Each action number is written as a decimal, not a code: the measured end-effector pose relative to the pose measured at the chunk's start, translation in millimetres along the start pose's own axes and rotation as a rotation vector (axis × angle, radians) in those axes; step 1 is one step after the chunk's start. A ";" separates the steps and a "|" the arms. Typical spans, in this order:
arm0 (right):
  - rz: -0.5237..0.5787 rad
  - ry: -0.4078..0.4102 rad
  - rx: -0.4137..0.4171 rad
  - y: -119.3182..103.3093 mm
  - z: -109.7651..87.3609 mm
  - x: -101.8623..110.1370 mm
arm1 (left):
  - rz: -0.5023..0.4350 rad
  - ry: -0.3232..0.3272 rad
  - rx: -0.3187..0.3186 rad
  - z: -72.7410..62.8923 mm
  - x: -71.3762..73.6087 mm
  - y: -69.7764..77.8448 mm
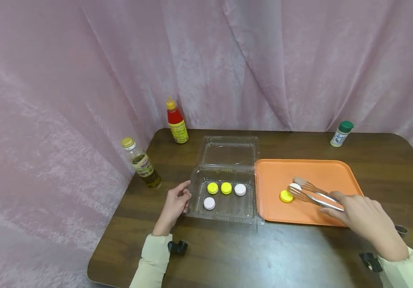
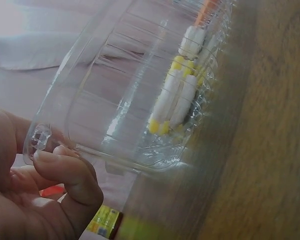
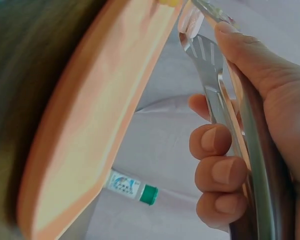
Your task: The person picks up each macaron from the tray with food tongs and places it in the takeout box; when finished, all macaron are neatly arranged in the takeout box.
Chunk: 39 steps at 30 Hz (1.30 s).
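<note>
Gripped in your right hand point(image 1: 366, 218), metal tongs point(image 1: 321, 203) bracket a white disc point(image 1: 295, 186) at their tips, beyond your fingers, seemingly pinched and clear of the orange tray point(image 1: 272, 172). A yellow disc point(image 1: 286, 196) lies beside it on the tray. By the look of it, four are placed and two left: left of the tray, a clear container point(image 1: 228, 213) holds two yellow discs point(image 1: 212, 188) and two pale discs point(image 1: 240, 189). Your left hand point(image 1: 175, 204) pinches its edge, away from the tray.

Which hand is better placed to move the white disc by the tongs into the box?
Likely the right hand: it holds the tongs, with tips at that white disc. The left hand holds the box.
</note>
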State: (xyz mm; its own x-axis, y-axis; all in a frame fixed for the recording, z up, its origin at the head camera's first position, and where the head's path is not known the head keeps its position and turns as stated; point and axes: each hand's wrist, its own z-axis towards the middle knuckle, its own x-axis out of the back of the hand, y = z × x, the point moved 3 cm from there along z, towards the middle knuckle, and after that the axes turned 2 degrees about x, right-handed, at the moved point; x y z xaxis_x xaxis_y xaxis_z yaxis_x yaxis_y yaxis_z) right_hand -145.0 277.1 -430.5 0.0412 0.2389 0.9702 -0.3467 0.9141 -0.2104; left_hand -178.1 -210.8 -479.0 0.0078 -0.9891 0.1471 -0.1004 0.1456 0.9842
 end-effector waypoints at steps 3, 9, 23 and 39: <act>0.001 -0.009 0.007 -3.3 4.9 0.3 | 0.001 -0.007 -0.002 0.0 -1.2 -1.7; 0.018 0.034 0.078 -13.1 18.8 1.1 | 0.006 -0.007 0.006 -1.1 -1.7 -3.3; 0.079 0.010 0.150 -40.1 50.8 3.7 | 0.041 -0.018 0.030 -9.5 -0.3 15.8; 0.080 -0.023 0.203 -60.8 69.5 -1.1 | 0.024 0.001 0.033 -3.1 -0.7 6.1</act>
State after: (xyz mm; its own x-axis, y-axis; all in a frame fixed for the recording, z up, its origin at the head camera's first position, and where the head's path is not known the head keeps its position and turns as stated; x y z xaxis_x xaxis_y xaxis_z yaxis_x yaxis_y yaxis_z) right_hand -189.1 198.5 -410.4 -0.0144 0.2984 0.9543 -0.5297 0.8073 -0.2604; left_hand -175.7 -209.1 -472.8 0.0059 -0.9853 0.1708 -0.1332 0.1686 0.9767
